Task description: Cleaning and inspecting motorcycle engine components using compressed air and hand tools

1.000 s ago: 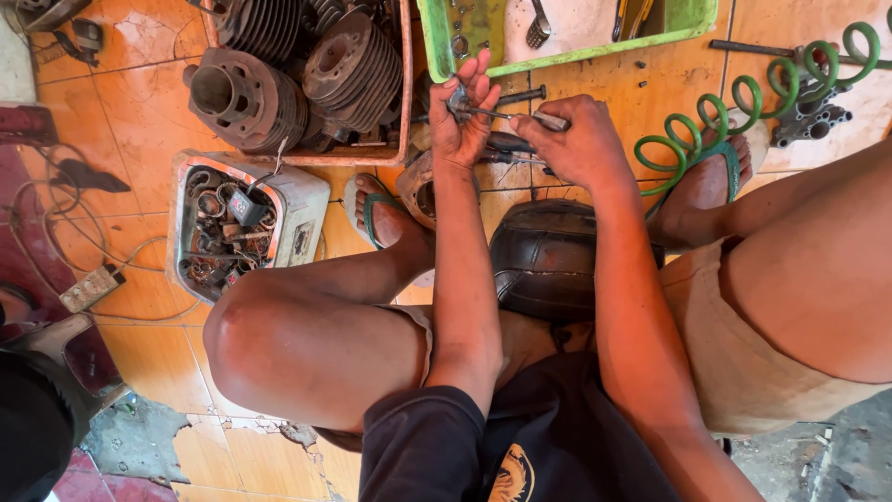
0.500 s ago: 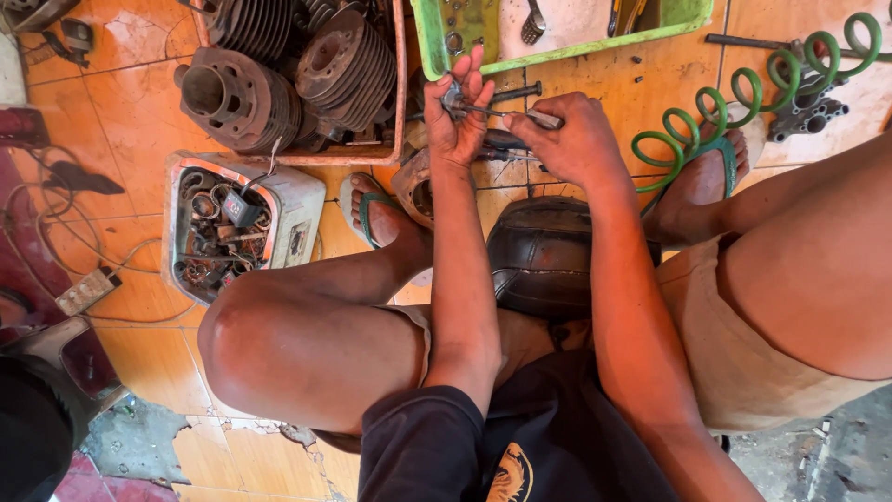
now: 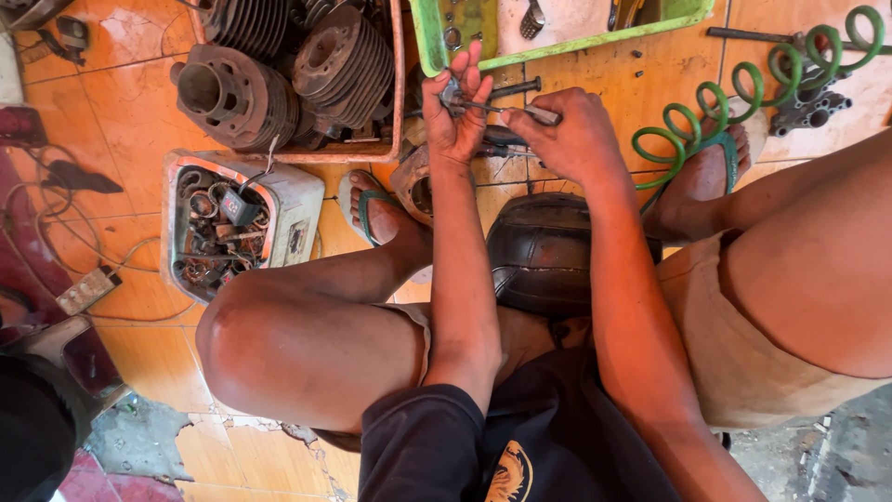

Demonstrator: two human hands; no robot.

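Floor of orange tile [image 3: 121,130], worn and cracked near the bottom edge. Bent knees either side, dark rounded seat [image 3: 548,251] between the feet. Up left, crate [image 3: 395,102] of finned engine cylinders [image 3: 243,93]; below it, white tub [image 3: 302,200] full of rusty rings and small parts. Top centre, green tray [image 3: 576,39] with bits of hardware; right of that, green coiled air hose [image 3: 743,112]. Between tray and seat, left hand [image 3: 455,121] raised, thumb and fingertips pinching small metal part [image 3: 452,93], remaining fingers spread upward. Right hand [image 3: 576,139] closed around handle of thin tool [image 3: 506,110], tip touching the part. Work seemingly midway: part lifted clear of the floor, tool engaged, nothing set aside as finished. More tools lying just under the hands, crowding the space.
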